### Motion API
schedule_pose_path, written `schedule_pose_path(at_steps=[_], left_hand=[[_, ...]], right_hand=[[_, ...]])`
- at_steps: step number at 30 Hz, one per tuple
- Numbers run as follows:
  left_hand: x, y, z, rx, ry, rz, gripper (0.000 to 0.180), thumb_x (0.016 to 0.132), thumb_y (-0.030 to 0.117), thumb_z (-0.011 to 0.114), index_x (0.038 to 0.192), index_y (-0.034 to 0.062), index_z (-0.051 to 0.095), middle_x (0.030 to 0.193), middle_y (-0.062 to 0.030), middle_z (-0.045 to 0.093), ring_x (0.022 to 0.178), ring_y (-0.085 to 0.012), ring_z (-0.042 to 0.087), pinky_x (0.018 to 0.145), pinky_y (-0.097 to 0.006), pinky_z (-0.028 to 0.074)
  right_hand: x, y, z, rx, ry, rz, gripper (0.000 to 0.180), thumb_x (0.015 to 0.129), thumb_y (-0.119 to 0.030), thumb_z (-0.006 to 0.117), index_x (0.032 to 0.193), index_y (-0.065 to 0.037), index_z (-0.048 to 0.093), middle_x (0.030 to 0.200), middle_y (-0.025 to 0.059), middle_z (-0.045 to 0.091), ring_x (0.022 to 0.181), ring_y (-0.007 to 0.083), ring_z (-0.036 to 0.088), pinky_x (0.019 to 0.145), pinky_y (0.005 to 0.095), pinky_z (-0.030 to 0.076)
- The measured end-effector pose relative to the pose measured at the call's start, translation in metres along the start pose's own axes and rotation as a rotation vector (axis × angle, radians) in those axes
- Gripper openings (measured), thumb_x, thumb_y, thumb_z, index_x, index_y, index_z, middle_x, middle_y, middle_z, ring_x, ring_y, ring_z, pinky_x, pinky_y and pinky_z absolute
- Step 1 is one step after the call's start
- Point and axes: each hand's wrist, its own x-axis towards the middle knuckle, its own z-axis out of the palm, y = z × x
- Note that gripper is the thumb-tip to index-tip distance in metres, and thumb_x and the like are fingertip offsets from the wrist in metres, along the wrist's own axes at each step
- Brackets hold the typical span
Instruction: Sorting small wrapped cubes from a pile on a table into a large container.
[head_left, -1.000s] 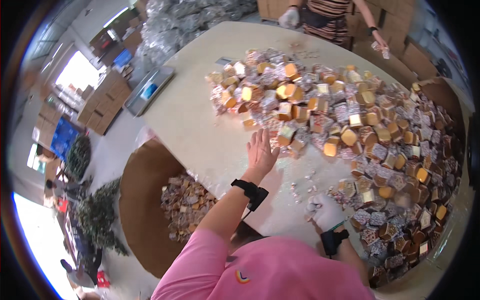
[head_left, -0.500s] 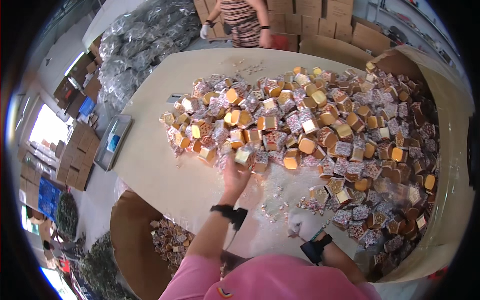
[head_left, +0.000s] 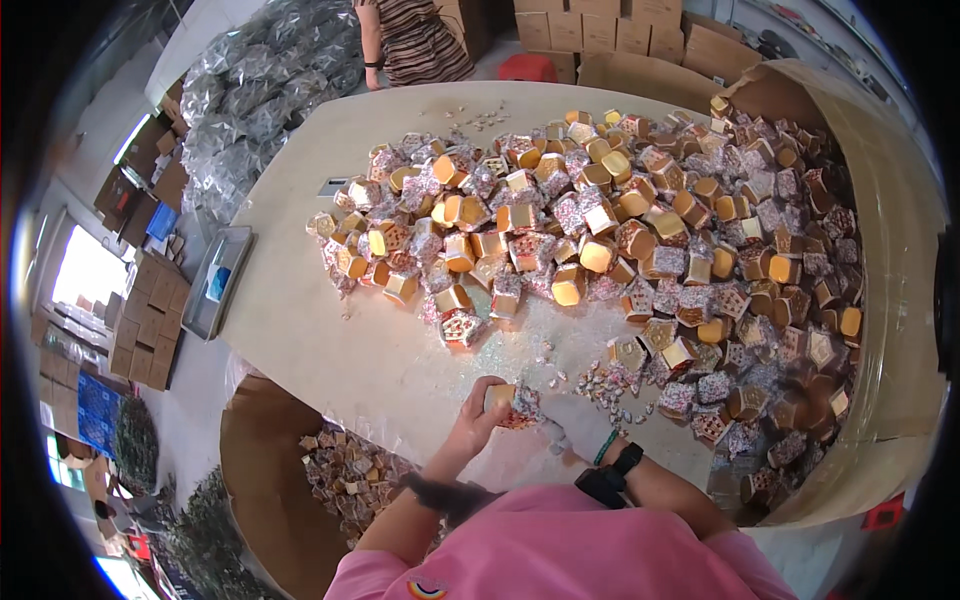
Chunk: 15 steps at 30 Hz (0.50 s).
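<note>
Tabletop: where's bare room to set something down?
Left: bare tabletop between the grey tray and heaped decorated pieces. Also between the lower-left carton and left hand. Crowded: right side, packed up to the cardboard wall.

A grey tray (head_left: 206,314) holds a blue item (head_left: 217,283) near stacked cartons (head_left: 150,315).

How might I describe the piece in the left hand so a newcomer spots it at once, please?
On the large pale table, look at the near side, below the heap. There the bare left hand grips the piece, with the white-gloved right hand close by. Tan-faced, it is held while similar ones lie heaped.
</note>
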Motion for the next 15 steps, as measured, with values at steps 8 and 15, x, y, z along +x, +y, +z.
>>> schedule_pose_path(at_steps=[8, 15], left_hand=[[0.019, -0.052, 0.041, -0.657, 0.442, -0.230, 0.041, 0.099, 0.043, 0.036, 0.107, 0.0085, 0.056, 0.091, -0.0051, 0.063, 0.078, -0.0182, 0.062, 0.065, -0.029, 0.049], [-0.018, -0.087, -0.040, -1.135, 0.562, -0.024, 0.045, 0.095, 0.050, 0.038, 0.113, 0.0139, 0.058, 0.099, 0.0002, 0.066, 0.081, -0.0152, 0.064, 0.063, -0.031, 0.051]], right_hand=[[0.003, -0.002, 0.014, 0.581, -0.277, -0.050, 0.038, 0.097, -0.039, 0.047, 0.069, -0.012, 0.047, 0.056, -0.0014, 0.043, 0.045, 0.0114, 0.039, 0.054, 0.0308, 0.042], [0.023, 0.011, -0.002, 0.547, -0.125, 0.016, 0.030, 0.095, -0.038, 0.050, 0.075, -0.015, 0.049, 0.056, -0.0042, 0.040, 0.045, 0.0130, 0.038, 0.059, 0.0339, 0.043]])
